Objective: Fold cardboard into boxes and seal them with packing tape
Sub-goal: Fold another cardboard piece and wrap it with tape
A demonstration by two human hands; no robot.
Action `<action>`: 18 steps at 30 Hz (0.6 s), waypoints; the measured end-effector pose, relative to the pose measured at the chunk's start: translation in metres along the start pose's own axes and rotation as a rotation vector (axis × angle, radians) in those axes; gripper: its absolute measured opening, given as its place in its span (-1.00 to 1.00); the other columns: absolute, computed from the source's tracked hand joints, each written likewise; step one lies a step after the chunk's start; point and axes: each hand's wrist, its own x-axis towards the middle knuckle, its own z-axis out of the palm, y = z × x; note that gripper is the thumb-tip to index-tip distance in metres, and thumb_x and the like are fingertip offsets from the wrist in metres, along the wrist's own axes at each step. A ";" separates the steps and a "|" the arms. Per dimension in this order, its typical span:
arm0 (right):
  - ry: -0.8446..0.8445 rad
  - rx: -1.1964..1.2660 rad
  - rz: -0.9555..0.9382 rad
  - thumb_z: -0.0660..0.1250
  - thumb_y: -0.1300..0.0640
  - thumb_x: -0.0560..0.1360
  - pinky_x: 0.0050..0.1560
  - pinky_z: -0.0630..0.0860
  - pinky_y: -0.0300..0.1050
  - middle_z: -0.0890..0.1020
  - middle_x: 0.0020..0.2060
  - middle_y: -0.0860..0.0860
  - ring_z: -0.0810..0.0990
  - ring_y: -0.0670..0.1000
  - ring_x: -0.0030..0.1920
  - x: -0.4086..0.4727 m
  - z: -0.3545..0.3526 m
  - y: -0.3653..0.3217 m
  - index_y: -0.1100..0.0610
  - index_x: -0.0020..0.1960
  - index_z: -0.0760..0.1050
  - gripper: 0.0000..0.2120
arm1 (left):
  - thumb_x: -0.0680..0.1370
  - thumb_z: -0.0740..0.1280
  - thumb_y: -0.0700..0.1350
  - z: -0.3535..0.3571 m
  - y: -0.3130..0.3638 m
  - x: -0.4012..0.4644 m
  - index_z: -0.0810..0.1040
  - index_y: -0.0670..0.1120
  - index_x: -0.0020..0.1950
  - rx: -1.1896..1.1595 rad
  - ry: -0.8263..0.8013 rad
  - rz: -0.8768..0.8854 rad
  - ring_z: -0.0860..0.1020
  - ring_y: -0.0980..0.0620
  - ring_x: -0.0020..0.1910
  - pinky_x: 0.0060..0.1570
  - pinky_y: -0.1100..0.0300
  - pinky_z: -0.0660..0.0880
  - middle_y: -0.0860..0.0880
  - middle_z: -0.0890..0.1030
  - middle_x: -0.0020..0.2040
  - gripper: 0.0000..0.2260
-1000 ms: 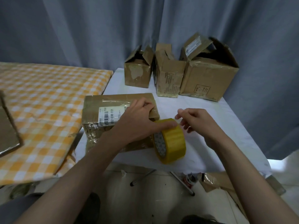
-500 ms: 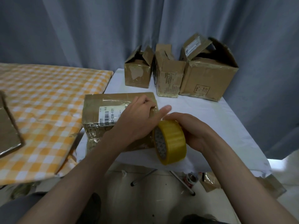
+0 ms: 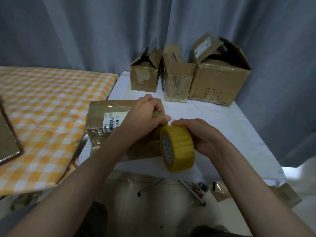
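The right hand (image 3: 203, 135) grips the yellow tape roll (image 3: 177, 148) at the near edge of the white table (image 3: 222, 127); its fingers are hidden behind the roll. The left hand (image 3: 143, 117) presses on the closed cardboard box (image 3: 102, 113), covering part of the label (image 3: 111, 123); whether it pinches tape is unclear. Three open boxes (image 3: 213, 82) stand far back, before the curtain (image 3: 102, 31).

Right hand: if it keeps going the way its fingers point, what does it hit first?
The right hand grips the yellow tape roll, fingers pointing left. Going on, it would likely meet the left hand pressing on the labelled box; depth is unclear.
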 end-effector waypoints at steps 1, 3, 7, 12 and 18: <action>-0.006 0.007 0.001 0.47 0.16 0.50 -0.11 0.60 -0.04 0.62 -0.05 0.20 0.61 0.11 -0.08 0.000 0.000 0.000 0.31 0.17 0.57 -0.69 | 0.47 0.43 0.18 0.001 -0.001 0.000 0.55 -0.02 0.05 -0.012 0.000 -0.002 0.42 0.05 0.07 0.04 0.08 0.45 0.02 0.47 0.07 -0.68; -0.013 0.022 0.000 0.46 0.18 0.50 -0.15 0.59 -0.07 0.61 -0.07 0.19 0.60 0.10 -0.10 -0.002 -0.001 0.000 0.30 0.10 0.58 -0.76 | 0.46 0.44 0.18 0.002 -0.003 0.001 0.54 0.01 0.02 -0.025 0.004 -0.003 0.43 0.05 0.07 0.02 0.11 0.44 0.02 0.47 0.06 -0.70; 0.041 0.019 -0.023 0.49 0.18 0.48 -0.24 0.62 -0.15 0.65 -0.17 0.13 0.62 0.03 -0.21 -0.008 -0.013 0.002 0.22 -0.10 0.65 -0.91 | 0.45 0.47 0.15 0.002 -0.008 0.001 0.52 0.02 0.01 -0.049 0.017 0.000 0.45 0.02 0.08 0.07 0.07 0.46 0.02 0.47 0.06 -0.72; 0.056 0.046 -0.096 0.45 0.15 0.51 -0.08 0.62 -0.10 0.68 -0.07 0.15 0.61 0.06 -0.11 -0.019 -0.029 0.011 0.20 -0.03 0.70 -0.88 | 0.37 0.48 0.29 0.005 -0.005 -0.002 0.49 0.02 0.04 0.035 0.024 0.013 0.39 0.06 0.07 0.01 0.15 0.37 0.05 0.44 0.07 -0.55; -0.028 0.050 -0.220 0.40 0.16 0.55 -0.26 0.54 -0.24 0.66 -0.20 0.02 0.60 -0.09 -0.24 -0.026 -0.024 0.018 0.19 0.01 0.67 -0.87 | 0.36 0.53 0.18 0.012 -0.004 -0.007 0.42 -0.01 0.16 0.191 0.039 0.063 0.31 0.06 0.10 0.04 0.19 0.26 -0.01 0.41 0.19 -0.48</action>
